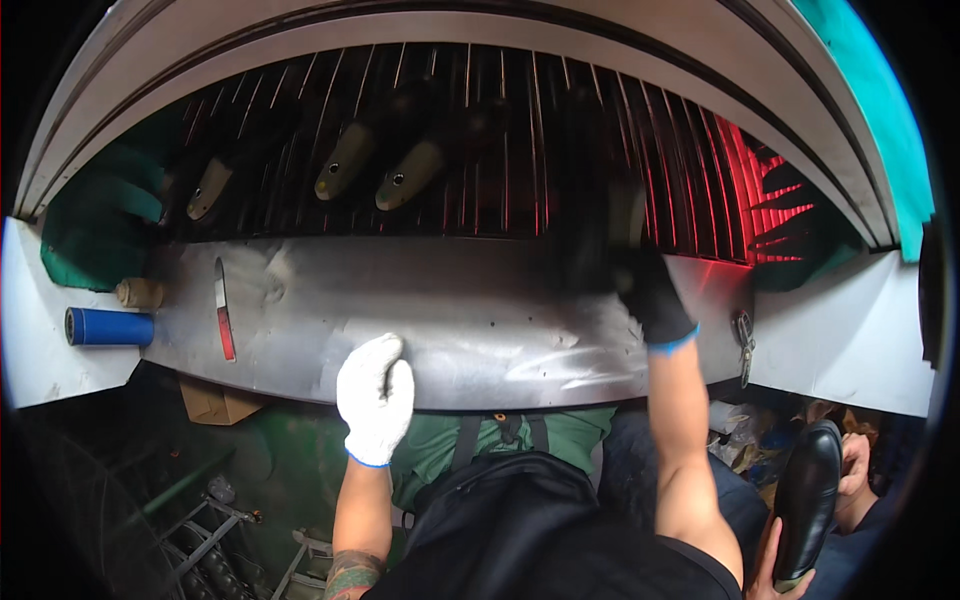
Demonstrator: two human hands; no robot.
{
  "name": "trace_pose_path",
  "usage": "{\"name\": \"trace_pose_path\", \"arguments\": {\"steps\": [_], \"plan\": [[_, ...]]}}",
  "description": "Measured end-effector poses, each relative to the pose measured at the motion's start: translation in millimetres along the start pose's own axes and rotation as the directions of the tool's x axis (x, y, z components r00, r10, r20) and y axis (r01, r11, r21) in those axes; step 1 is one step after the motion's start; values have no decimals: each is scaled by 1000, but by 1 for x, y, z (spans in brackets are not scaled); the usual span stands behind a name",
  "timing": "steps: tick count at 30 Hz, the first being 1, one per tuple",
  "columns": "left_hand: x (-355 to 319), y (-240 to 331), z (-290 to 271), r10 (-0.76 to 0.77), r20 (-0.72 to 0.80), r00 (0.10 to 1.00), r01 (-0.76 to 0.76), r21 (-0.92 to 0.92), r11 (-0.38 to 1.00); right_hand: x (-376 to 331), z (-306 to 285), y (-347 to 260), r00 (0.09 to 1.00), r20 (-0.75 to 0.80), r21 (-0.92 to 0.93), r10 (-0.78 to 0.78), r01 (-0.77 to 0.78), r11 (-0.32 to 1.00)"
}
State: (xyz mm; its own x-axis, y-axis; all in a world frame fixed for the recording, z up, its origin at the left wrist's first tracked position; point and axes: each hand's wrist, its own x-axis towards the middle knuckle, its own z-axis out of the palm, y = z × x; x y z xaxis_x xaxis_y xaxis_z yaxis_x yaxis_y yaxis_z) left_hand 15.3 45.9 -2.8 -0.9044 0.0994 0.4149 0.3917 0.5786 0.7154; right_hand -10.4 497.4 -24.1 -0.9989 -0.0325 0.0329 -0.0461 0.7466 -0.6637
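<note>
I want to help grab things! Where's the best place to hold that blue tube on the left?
Grab the blue tube around its middle, from above. It lies flat on the white ledge, round and slim, so fingers wrap over it. Its right end tucks against the metal shelf, so the left part is freer.

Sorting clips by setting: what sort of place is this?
Probably a shoe factory line: shoe lasts ride a rod conveyor with a red-glowing heater, and a co-worker holds a black dress shoe.
</note>
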Motion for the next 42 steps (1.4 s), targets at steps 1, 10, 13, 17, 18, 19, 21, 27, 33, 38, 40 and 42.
{"name": "trace_pose_path", "arguments": {"steps": [1,10,13,17,18,19,21,27,33,38,40,42], "plan": [[-1,-9,6,-55,-13,998,53,-93,994,37,-14,59,905,-16,-760,-426,266,593],[7,-13,-1,76,-37,996,-72,94,993,95,-51,-43,972,-230,-520,41,-159,839],[10,-9,1,65,-39,997,-59,145,988,118,-42,-63,977,-209,-515,-36,-79,853],[12,-4,1,79,-51,996,-69,169,983,201,-15,-79,987,-127,-546,-102,17,838],[17,-5,5,112,-33,993,-107,117,987,208,-23,-77,988,-136,-583,-70,-23,812],[18,-6,7,125,-141,982,-108,124,986,234,-1,-74,991,-109,-562,-80,5,827],[16,-2,2,103,-104,989,-89,137,987,254,11,-70,996,-79,-565,-51,-3,825],[13,-3,9,98,-146,984,-75,157,985,272,9,-76,996,-53,-583,-70,26,812],[16,-2,6,82,-113,990,-57,213,975,250,-3,-68,996,-67,-583,-56,7,812],[17,0,4,-36,-35,999,40,118,992,241,-12,-73,993,-95,-557,-73,8,830],[26,-2,-4,-137,53,989,135,46,990,236,-15,-76,990,-108,-551,-85,12,834],[57,-20,-2,-88,57,994,80,126,989,232,-15,-75,986,-130,-534,-103,18,845]]}}
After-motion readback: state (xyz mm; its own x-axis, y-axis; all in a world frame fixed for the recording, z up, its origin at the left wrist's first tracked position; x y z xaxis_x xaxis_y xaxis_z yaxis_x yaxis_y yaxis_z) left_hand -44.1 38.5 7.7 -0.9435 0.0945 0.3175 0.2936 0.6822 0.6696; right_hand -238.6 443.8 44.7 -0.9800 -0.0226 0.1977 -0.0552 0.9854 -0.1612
